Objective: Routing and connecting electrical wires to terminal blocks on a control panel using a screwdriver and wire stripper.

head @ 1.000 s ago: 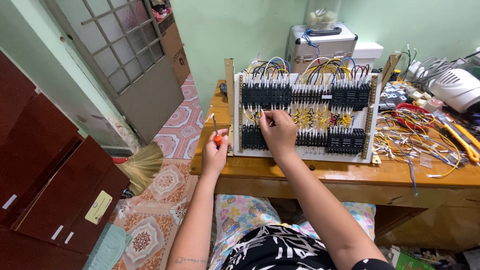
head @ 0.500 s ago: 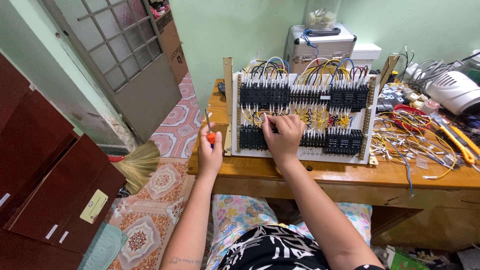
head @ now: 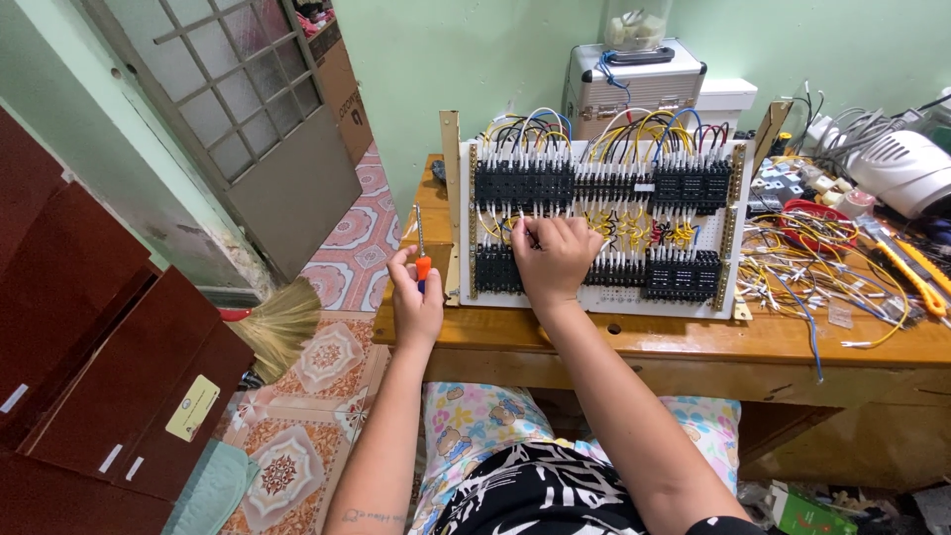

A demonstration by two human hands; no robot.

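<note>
Slightly lowered, left hand (head: 416, 302) grips an orange-handled screwdriver (head: 421, 256) while right hand (head: 553, 256) pinches wires on the panel (head: 604, 297).

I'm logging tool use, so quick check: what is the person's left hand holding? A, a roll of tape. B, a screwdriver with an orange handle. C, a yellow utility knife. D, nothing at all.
B: the left hand is closed around a screwdriver with an orange handle, shaft pointing up beside the wiring board, while the right hand rests on the board's wires.
</note>
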